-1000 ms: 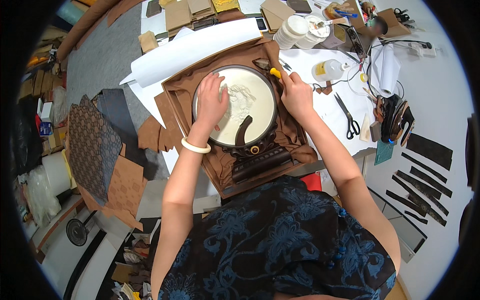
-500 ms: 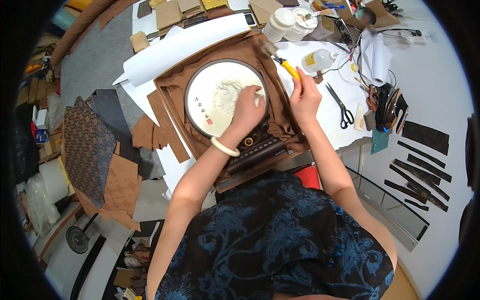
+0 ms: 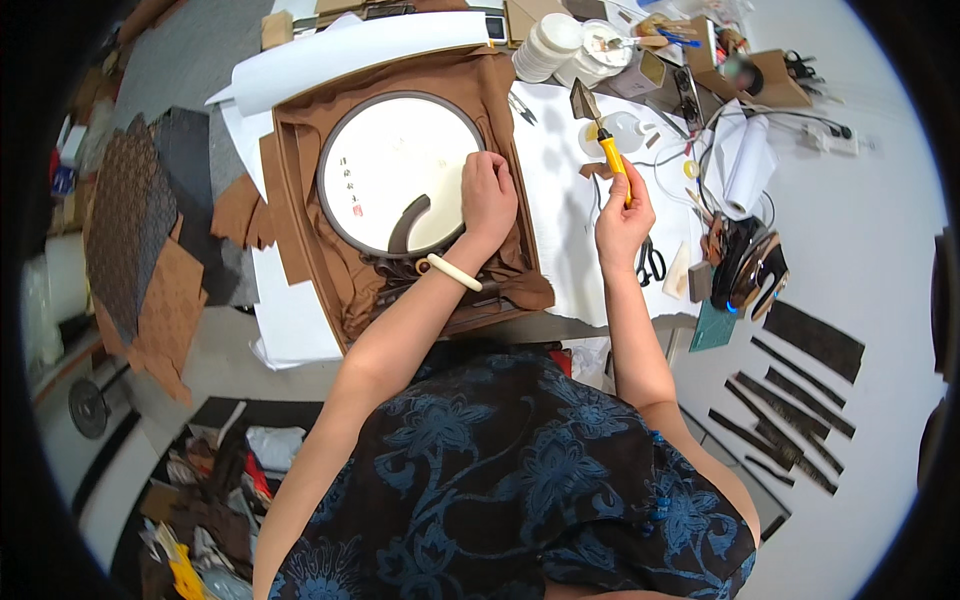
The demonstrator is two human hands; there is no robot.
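My right hand (image 3: pixel 624 222) is raised over the table's right side, closed round the yellow handle of a flat brush (image 3: pixel 612 152). Its flat metal-and-dark head points up and away. A white round plaque (image 3: pixel 380 150) with a dark rim lies in a box lined with brown cloth (image 3: pixel 500 110). Small dark writing and a red seal mark its left part, and a dark curved shape (image 3: pixel 408 226) shows across its lower part. At the plaque's right edge rests my left hand (image 3: pixel 489 197), fingers curled in; the fingertips are hidden. A pale bangle (image 3: pixel 454 272) circles that wrist.
White paper rolls (image 3: pixel 360 55) lie behind the box. Stacked white tubs (image 3: pixel 548 45) and a clear bottle (image 3: pixel 625 130) stand at the back right. Scissors (image 3: pixel 652 262) lie by my right wrist, and an iron-like tool (image 3: pixel 752 272) is farther right. Leather sheets (image 3: pixel 130 230) hang at left.
The view has shifted, and the box sits farther left in it. My left hand has gone from the plaque's middle to its right edge. The brush has swung away from the box, head now up.
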